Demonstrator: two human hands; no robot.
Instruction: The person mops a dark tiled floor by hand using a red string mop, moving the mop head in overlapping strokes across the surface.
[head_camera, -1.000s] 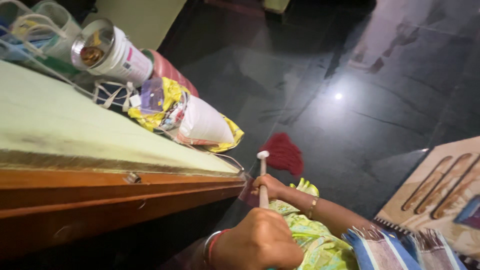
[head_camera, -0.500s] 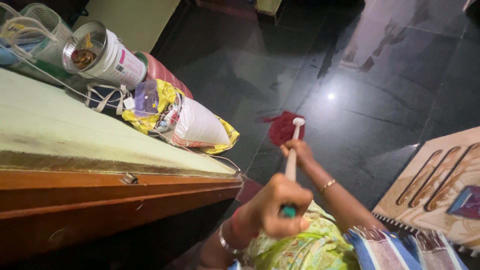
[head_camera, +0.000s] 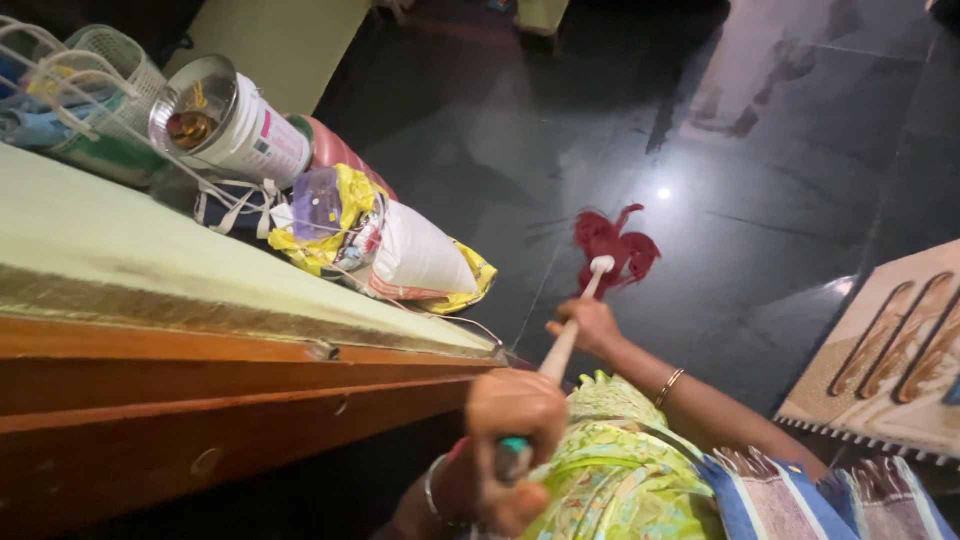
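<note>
Nearest the camera, the left hand (head_camera: 512, 425) is wrapped around the top end of a mop handle (head_camera: 560, 350), its fingers (head_camera: 520, 400) curled tight and pressed together over the teal grip that pokes out below the fist; bangles sit on that wrist. Just under the arms lies the person's yellow-green patterned garment (head_camera: 610, 470), and a blue and white striped cloth (head_camera: 790, 495) fills the lower right corner. Further along the pale handle, the right hand (head_camera: 590, 325) grips it about midway, fingers closed round the shaft, a thin bracelet on the forearm behind it. The handle slopes away from the body and ends in a white socket that meets the red mop head (head_camera: 612, 245), which lies spread on the dark glossy floor (head_camera: 760, 150), a little beyond the right hand and well out from the furniture. To the left, a wooden surface (head_camera: 200, 400) with a pale green top runs across the view, its brown edge close to the left hand. Along its far side, on the floor, lie a white sack with yellow printed wrapping (head_camera: 410, 260), a white tin can on its side (head_camera: 230, 115) and a white wire basket (head_camera: 70, 70) holding cloth. At the right edge a beige patterned mat (head_camera: 890, 350) lies on the floor, apart from the mop head. A point of light glints on the floor beyond the mop.
</note>
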